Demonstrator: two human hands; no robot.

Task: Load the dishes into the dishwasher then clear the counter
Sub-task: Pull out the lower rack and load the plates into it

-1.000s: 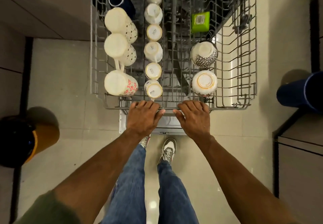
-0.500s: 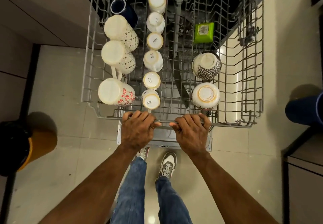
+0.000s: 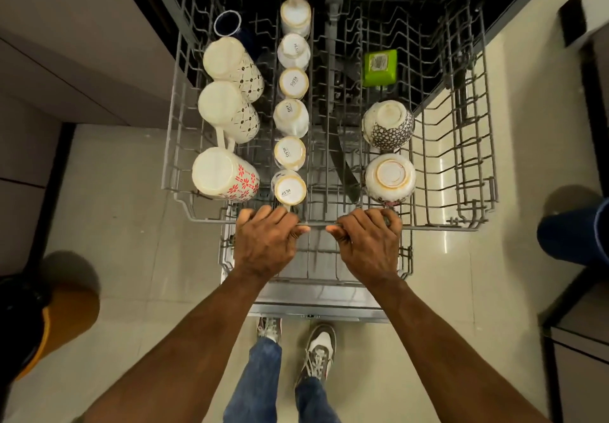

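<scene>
Hands hold the front bar of the grey wire upper rack (image 3: pixel 461 126) of the dishwasher: my left hand (image 3: pixel 265 241) and my right hand (image 3: pixel 370 244) are both closed around this bar, side by side, thumbs pointing to each other. The rack is pulled out over the cream tiled floor (image 3: pixel 125 224). In its left row lie three tall cream mugs, the nearest one with red flowers (image 3: pixel 225 173). In the middle row stand six small white cups (image 3: pixel 290 188) upside down. On the right side are two round bowls upside down, one with a dark dotted pattern (image 3: pixel 389 126), and behind them a green square container (image 3: pixel 379 68).
</scene>
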